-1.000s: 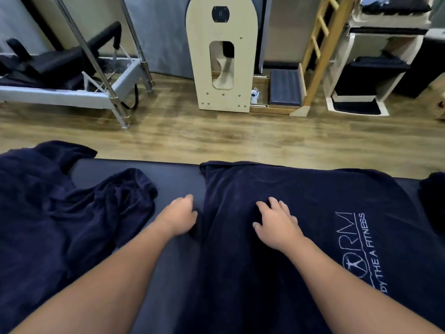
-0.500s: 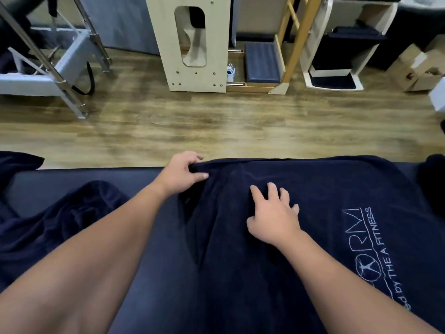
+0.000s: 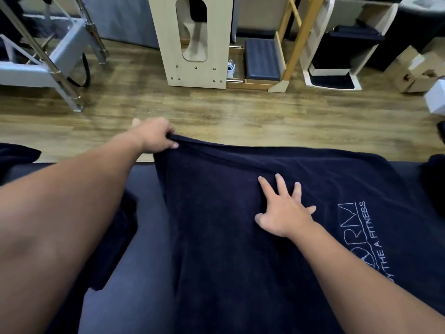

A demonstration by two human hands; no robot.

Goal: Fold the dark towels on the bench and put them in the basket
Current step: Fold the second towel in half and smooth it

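The left hand point(image 3: 154, 136) has moved from the near left edge of the dark towel point(image 3: 240, 225) up to its far left corner, and it now pinches that corner between thumb and curled fingers and lifts it a little above the bench point(image 3: 144, 237). The right hand point(image 3: 284, 213) has stayed almost in the same place: it lies flat on the middle of the towel with the fingers spread, pressing the cloth down and holding nothing. The towel is spread over the bench, its printed logo point(image 3: 354, 227) to the right. This probably means the first fold is starting. A second crumpled towel point(image 3: 115, 232) waits at the left, and no basket is visible.
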